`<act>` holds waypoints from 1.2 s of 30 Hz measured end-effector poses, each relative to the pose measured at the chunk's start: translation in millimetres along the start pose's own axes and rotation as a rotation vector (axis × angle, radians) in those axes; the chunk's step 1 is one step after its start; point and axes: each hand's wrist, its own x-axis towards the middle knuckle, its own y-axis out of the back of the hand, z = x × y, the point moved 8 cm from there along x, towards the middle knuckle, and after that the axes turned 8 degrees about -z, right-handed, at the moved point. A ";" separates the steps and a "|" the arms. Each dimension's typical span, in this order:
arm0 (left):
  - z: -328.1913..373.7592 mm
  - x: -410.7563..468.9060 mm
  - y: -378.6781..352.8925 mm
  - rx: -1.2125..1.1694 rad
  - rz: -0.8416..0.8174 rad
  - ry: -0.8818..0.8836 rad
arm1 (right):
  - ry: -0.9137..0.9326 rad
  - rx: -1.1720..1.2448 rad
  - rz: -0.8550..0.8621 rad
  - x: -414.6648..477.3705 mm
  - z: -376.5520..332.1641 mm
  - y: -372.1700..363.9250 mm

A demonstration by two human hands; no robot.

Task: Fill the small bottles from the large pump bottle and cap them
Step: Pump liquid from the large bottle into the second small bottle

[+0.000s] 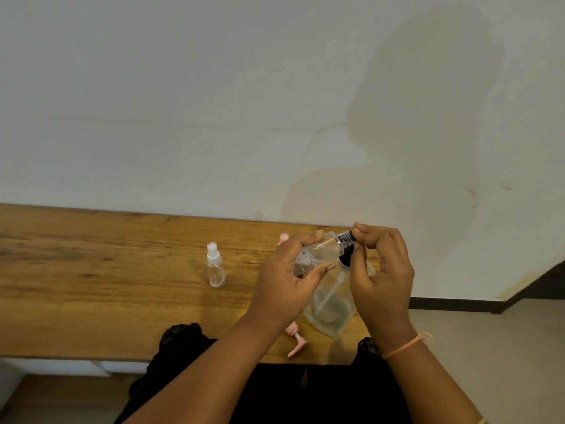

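My left hand (284,283) grips a small clear pouch bottle (324,241) above the wooden table (107,270). My right hand (382,270) pinches the black cap (347,237) at that bottle's neck with thumb and fingertips. Below my hands a second clear pouch bottle (331,304) with a black cap (346,261) lies on the table. A small clear spray bottle (216,267) with a white top stands upright to the left. A pink pump head (296,342) lies near the table's front edge. A pink part (283,238) shows behind my left hand; the rest of it is hidden.
The table runs along a pale wall (214,117). Its front edge is close to my body, and its right end stops near my right hand, with floor (489,347) beyond. Bare wood stretches left of the spray bottle.
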 end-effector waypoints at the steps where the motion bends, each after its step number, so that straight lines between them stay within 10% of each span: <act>1: -1.8 0.5 -0.5 -0.006 -0.007 0.012 | 0.002 -0.009 -0.006 -0.7 1.3 -0.7; 36: 1.6 -0.2 1.1 -0.014 0.029 -0.019 | 0.013 -0.045 -0.012 2.0 -5.0 1.4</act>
